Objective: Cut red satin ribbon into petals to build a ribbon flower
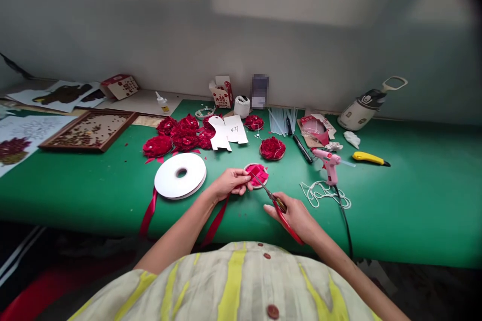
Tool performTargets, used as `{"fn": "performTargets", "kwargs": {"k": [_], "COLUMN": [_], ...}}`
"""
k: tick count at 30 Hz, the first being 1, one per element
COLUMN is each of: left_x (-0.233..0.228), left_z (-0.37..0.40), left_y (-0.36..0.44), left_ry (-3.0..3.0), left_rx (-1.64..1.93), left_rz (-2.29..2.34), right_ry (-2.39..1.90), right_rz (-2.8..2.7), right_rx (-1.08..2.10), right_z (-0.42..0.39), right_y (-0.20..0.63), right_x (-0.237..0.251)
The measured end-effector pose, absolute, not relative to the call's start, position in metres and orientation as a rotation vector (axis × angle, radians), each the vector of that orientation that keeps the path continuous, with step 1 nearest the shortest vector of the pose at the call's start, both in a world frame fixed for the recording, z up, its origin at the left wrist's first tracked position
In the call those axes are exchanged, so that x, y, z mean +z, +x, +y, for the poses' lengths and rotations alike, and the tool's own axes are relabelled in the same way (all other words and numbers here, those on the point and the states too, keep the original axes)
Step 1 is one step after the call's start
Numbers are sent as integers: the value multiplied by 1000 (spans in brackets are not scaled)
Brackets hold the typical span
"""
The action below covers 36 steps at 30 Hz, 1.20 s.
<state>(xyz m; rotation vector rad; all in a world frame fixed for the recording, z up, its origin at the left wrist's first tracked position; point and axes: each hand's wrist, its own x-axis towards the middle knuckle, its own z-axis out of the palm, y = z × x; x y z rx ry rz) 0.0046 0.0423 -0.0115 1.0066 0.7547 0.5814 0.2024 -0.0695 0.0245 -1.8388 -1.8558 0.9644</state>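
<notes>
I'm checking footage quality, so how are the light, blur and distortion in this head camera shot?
Head view: soft, even light with broad pale patches on the wall; edges bend and the top right corner darkens; a blurred block by the wall; right hand, scissors and left hand are fairly sharp.

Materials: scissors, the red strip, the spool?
Scissors: shiny metal blades, red handles, likely plastic. Ribbon: glossy red, hangs limp, looks satin. Spool: flat matte white disc with a centre hole, probably card.

Cream shirt (241,281) — yellow stripes, brown buttons
</notes>
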Motion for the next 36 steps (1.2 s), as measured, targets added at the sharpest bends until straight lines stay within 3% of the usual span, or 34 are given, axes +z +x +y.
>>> {"fn": "performTargets", "kwargs": {"k": [6, 13, 21, 28, 36], "left_x": [-10, -11, -12, -12, -8], "left_z": [44, 55, 59, 57, 57], "left_y": [5, -4, -7, -10, -7], "left_ry": [970, 846, 769, 783, 786], "left_rx": [614, 766, 732, 725, 742], "left_rz": [799, 774, 764, 760, 745], "right_ry": [-1864, -2328, -2350, -2571, -2633], "right_rz": [-1903, -1843, -1933, -1409, -1425], "right_rx": [929, 336, 231, -192, -78], "right_z": [-69, -67, -67, -36, -26], "right_y": [203, 227, 241, 314, 345], "right_x": [31, 16, 30, 31, -12]}}
